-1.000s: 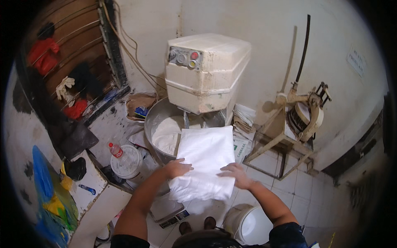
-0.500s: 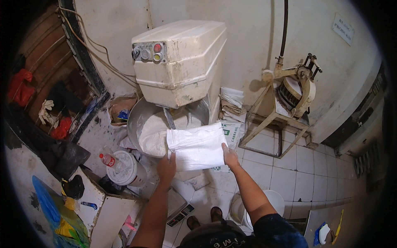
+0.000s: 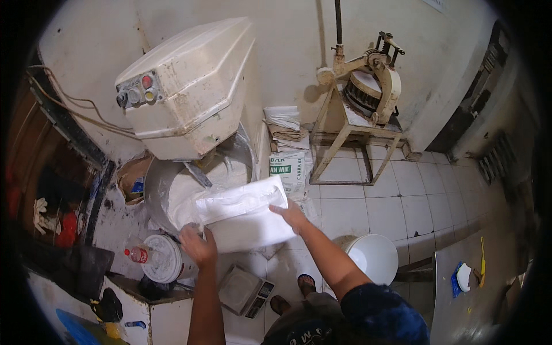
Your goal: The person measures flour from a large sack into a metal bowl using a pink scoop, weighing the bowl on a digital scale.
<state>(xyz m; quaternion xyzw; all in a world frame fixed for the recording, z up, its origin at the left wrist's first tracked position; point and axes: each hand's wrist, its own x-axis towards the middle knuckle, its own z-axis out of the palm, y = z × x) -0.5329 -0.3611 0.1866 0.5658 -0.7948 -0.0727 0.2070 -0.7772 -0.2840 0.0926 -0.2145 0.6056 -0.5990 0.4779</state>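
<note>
Cloth-like white sack (image 3: 247,229) hangs level between the person's 2 hands, just in front of the mixer bowl (image 3: 155,190) and partly hiding its near rim; from where I stand I can't tell whether they touch. Its far edge is turned over in a loose fold that curls up at the right end. To do this folding well, I'd pull both ends evenly, so the crease runs straight, then press from the middle outward to drive out air. I'd also work a bit back from the bowl (there's white powder (image 3: 179,200) in it), lest loose threads or dust drop in.

As for pose, the left hand (image 3: 199,246) is clamped on the sack's left end, fingers pointing away from the body, the forearm rising nearly straight. The right hand (image 3: 291,216) pinches the other end, thumb on top and the fingers mostly hidden beneath; that forearm slants inward from the shoulder. The hands stand well apart, the right a little farther forward, which tilts the sack slightly.
</note>
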